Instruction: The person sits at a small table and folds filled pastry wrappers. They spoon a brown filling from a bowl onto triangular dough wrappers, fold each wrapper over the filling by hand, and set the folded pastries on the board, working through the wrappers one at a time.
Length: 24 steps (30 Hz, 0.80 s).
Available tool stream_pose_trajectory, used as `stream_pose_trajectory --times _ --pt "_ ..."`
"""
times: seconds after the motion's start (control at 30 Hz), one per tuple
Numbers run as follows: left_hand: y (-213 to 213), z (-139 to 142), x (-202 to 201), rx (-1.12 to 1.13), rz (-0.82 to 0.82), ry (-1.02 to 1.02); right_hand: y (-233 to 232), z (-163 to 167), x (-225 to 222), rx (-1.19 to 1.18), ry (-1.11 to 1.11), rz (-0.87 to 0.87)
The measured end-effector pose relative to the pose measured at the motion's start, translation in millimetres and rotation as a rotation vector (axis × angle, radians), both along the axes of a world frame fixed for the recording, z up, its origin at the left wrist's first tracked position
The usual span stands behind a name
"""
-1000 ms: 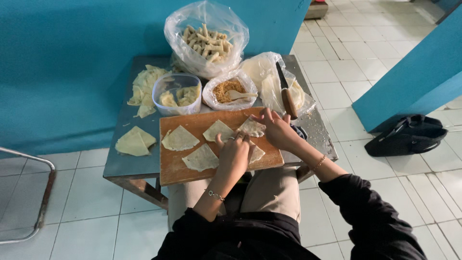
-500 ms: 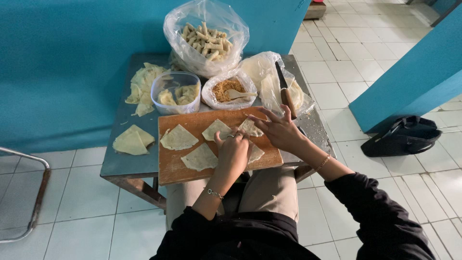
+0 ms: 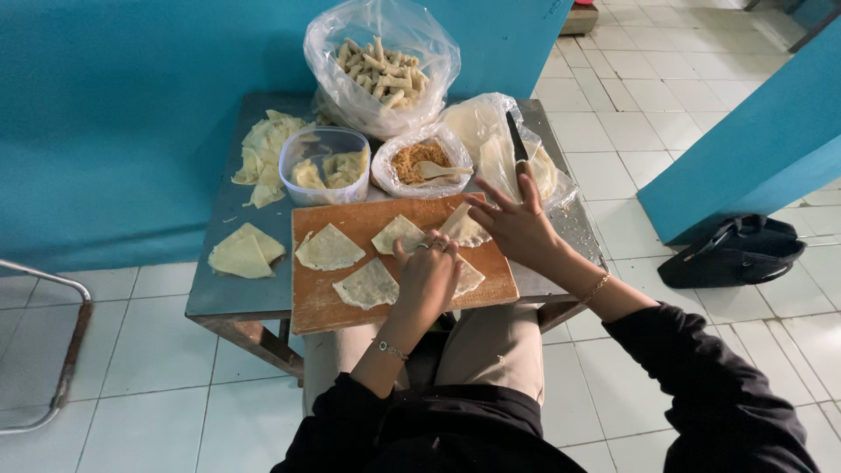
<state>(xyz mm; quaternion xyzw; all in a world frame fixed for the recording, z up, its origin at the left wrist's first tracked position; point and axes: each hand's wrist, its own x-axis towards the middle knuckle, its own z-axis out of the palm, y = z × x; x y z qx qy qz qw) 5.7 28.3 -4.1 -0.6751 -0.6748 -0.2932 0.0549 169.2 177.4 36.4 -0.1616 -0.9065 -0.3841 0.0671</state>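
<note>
A wooden cutting board [image 3: 350,302] lies on a small metal table [image 3: 236,293] and carries several triangular dough wrappers [image 3: 328,248]. My left hand [image 3: 427,273] rests curled on the board, fingertips pressing on a wrapper [image 3: 399,233] near the middle. My right hand [image 3: 515,226] hovers over the board's far right corner with fingers spread, touching the folded wrapper [image 3: 462,229] there. Another wrapper [image 3: 368,285] lies at the board's near side.
Behind the board stand a plastic tub [image 3: 326,165] of dough scraps, a bag-lined bowl of brown filling with a spoon [image 3: 419,162], a large bag of rolled pieces [image 3: 378,61], and a knife [image 3: 517,140] on a bag of wrappers. Spare wrappers [image 3: 241,252] lie left. A black bag [image 3: 731,250] sits on the floor.
My right hand has lifted off the wrapper at the board's far right and opened its fingers. My left hand has stayed on the board.
</note>
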Motion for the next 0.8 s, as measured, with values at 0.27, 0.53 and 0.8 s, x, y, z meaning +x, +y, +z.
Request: stream_pose_trajectory --times 0.27,0.53,0.8 --pt "-1 -3 1 0.094 0.009 -0.007 -3 -2 6 -0.340 0.146 -0.015" --pt "-5 9 0 -0.182 0.009 -0.003 -21 -12 -2 -0.158 -0.129 -0.039" --pt "-6 6 0 0.095 -0.028 -0.037 -2 -7 8 -0.043 -0.025 -0.073"
